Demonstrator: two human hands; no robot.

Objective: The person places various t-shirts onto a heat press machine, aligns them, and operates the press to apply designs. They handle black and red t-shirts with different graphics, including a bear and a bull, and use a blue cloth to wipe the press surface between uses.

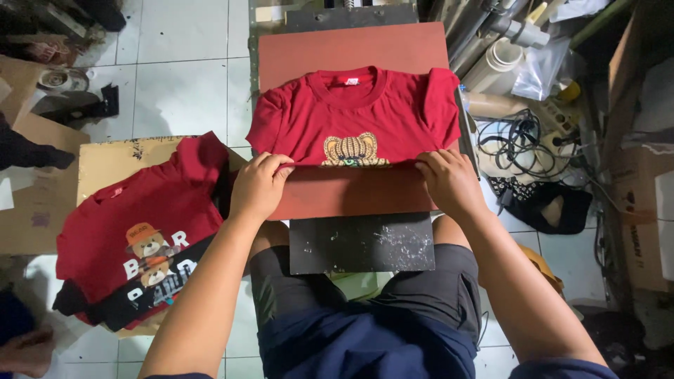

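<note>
Red shirt (354, 116) is spread across the platen (351, 193), hem nearest; its hem is pinched by left hand (258, 186) and right hand (449, 181), equally near.

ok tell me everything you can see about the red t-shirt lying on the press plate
The red t-shirt looks like soft cotton knit, with a ribbed round collar, a small label inside the neck and short sleeves spread to both sides. It lies flat, front up, on the reddish-brown press plate, collar away from the person. A tan teddy-bear print sits mid-chest, its lower part hidden by the fold. The lower half is folded under or bunched along a straight edge, which the left hand and right hand grip.
</note>
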